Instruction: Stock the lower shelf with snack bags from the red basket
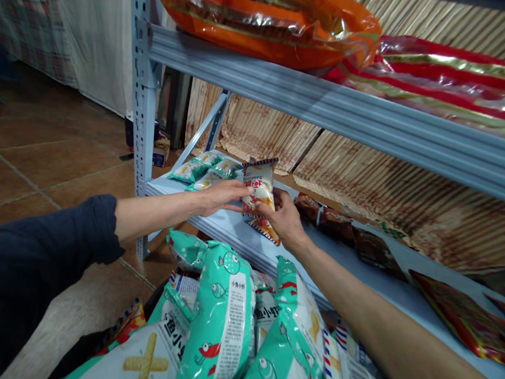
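Note:
A small white snack bag [260,175] with red lettering and a striped top edge stands upright between my hands, over the lower shelf. My left hand [225,196] holds its left side, fingers stretched across the front. On the right side my right hand [283,216] grips it, with the thumb on the front face. Just below hangs or lies an orange snack packet [266,229] with a striped edge; whether it touches my hands I cannot tell. Green and white snack bags [205,170] lie on the shelf left of my hands.
Large green and white snack bags [224,324] are piled in front of me. Blue metal shelving [288,92] carries orange [268,24] and red packages [459,84] above. Dark brown packets [338,221] lie along the lower shelf to the right. A small box [161,152] sits behind the upright.

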A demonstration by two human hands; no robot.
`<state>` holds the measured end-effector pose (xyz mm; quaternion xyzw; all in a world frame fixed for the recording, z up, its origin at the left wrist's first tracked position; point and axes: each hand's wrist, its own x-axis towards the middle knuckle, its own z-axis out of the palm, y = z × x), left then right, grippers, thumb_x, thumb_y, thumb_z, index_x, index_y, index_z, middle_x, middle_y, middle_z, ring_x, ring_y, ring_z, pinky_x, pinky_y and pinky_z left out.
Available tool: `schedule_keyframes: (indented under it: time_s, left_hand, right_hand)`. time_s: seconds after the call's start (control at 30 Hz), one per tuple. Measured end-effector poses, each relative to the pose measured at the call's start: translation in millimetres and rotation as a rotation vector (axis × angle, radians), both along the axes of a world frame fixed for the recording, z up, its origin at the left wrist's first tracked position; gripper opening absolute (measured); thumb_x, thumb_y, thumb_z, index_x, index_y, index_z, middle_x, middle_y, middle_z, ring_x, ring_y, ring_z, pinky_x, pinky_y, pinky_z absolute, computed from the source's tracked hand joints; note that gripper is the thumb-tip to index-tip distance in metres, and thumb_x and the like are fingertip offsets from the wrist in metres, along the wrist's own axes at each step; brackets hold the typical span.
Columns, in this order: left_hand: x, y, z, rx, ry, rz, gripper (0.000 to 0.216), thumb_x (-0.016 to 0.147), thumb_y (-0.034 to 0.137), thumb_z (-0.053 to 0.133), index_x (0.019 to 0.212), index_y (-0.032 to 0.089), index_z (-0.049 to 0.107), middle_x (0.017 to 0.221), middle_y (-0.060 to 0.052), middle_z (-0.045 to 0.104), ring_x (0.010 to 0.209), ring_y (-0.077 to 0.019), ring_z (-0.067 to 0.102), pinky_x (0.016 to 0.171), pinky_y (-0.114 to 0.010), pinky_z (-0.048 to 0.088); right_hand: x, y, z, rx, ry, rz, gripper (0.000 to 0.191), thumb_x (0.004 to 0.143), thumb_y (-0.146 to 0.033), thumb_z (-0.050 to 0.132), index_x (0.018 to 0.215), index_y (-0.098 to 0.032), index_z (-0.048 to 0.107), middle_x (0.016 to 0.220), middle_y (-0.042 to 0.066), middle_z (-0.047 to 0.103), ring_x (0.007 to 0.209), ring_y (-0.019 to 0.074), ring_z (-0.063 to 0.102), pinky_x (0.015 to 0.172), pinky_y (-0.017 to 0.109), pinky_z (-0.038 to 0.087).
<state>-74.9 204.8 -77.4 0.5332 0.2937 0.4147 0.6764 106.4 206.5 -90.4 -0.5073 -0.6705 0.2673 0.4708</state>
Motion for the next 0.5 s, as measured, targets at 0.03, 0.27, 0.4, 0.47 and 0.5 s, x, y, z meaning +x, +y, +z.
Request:
schedule_keyframes:
  time_s: [0.03,0.27,0.4,0.47,0.5]
  left_hand:
    - [1,-1,0.2,-0.011,-0.026,-0.033,0.026,0.074,0.033,0.062,0.091,0.015,0.060,0.100,-0.008,0.060,0.091,-0.0164,0.055,0.083,-0.036,0.044]
    - [12,4,-10.6,-0.114,-0.089,0.077,0.021,0.069,0.022,0.066,0.088,0.014,0.061,0.079,-0.004,0.062,0.066,-0.0120,0.055,0.067,-0.031,0.046]
    - [11,14,-15.5,-0.232,-0.149,0.097,0.022,0.067,0.002,0.056,0.085,0.012,0.062,0.069,-0.004,0.063,0.061,-0.0140,0.058,0.067,-0.032,0.047]
    - [9,16,-15.8,-0.287,-0.204,0.040,0.027,0.067,-0.002,0.050,0.089,0.010,0.062,0.069,-0.005,0.064,0.062,-0.0145,0.059,0.072,-0.034,0.047]
    - [8,15,-15.5,-0.311,-0.226,0.004,0.029,0.068,-0.003,0.048,0.091,0.010,0.061,0.069,-0.005,0.065,0.063,-0.0149,0.060,0.075,-0.035,0.046]
  right_hand:
    - [-1,-1,0.5,0.052,-0.099,-0.018,0.049,0.060,-0.033,0.067,0.106,-0.023,0.051,0.100,0.005,0.059,0.092,0.0221,0.054,0.087,0.040,0.041]
    - [-15,-23,11.9,0.316,-0.583,0.133,0.057,0.068,-0.035,0.060,0.121,-0.020,0.045,0.108,0.011,0.049,0.103,0.0257,0.045,0.090,0.042,0.037]
    - [-15,-23,11.8,0.299,-0.523,0.192,0.035,0.078,-0.034,0.048,0.111,-0.023,0.052,0.103,0.008,0.054,0.102,0.0233,0.046,0.093,0.042,0.034]
    - [-13,-16,8.7,0.257,-0.362,0.076,0.031,0.078,-0.033,0.050,0.107,-0.023,0.053,0.106,0.008,0.054,0.103,0.0231,0.047,0.094,0.042,0.035]
    - [-11,-13,7.4,0.212,-0.259,0.014,0.033,0.076,-0.033,0.053,0.107,-0.023,0.053,0.108,0.008,0.054,0.103,0.0230,0.048,0.094,0.041,0.035]
